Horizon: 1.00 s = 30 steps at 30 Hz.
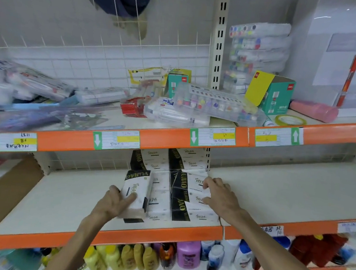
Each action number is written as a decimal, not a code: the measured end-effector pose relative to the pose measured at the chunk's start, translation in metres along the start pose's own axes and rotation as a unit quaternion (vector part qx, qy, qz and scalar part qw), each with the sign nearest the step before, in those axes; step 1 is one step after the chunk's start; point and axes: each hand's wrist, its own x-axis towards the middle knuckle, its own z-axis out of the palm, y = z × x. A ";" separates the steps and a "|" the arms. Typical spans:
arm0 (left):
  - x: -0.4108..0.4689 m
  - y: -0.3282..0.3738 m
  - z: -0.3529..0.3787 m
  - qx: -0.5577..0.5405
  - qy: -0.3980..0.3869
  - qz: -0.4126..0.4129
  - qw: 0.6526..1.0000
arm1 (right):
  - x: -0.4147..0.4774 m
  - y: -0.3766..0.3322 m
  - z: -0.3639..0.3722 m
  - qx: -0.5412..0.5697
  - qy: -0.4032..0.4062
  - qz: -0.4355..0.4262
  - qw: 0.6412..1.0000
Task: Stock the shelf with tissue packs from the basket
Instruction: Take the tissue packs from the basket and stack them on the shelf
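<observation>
Shop shelving, cream boards edged in orange strips — middle cream shelf carrying white tissue packs with black bands, stacked at the back against the slotted upright. Left hand clamped on a single white tissue pack with a black end, thumb on its left side, fingers across its top face, pack tilted and pressed up against the front stack of white-and-black tissue bundles. Right hand resting on that front stack's right side, fingers spread and curled over the top pack — flat contact, not a closed grasp. Upper shelf cluttered with clear plastic marker sets and a green cardboard box with a yellow flap. Below, yellow and purple bottles in a row. Basket out of view.
</observation>
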 end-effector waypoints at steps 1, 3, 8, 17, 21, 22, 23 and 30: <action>-0.002 -0.001 0.005 -0.028 0.008 -0.018 0.999 | 0.001 0.000 0.001 0.002 0.002 -0.002 1.000; -0.005 0.001 0.011 -0.102 0.007 -0.058 0.993 | 0.003 -0.001 0.002 -0.002 0.007 -0.006 1.000; -0.004 0.012 0.004 -0.189 0.016 -0.036 0.981 | 0.009 0.001 0.003 0.011 0.003 -0.011 1.000; 0.034 -0.010 -0.013 0.005 -0.088 0.050 0.995 | 0.016 0.005 0.002 0.025 -0.013 -0.014 1.000; 0.018 0.011 0.007 0.050 -0.009 0.051 0.997 | 0.018 0.007 0.004 0.020 -0.010 -0.020 1.000; 0.017 0.014 0.012 0.066 0.004 0.057 0.996 | 0.018 0.007 0.004 0.016 -0.011 -0.022 1.000; 0.014 0.018 0.016 0.086 0.013 0.060 0.994 | 0.019 0.007 0.003 0.012 -0.012 -0.023 1.000; 0.012 0.021 0.020 0.101 0.062 0.065 0.991 | 0.020 0.002 0.003 -0.003 -0.003 -0.020 1.000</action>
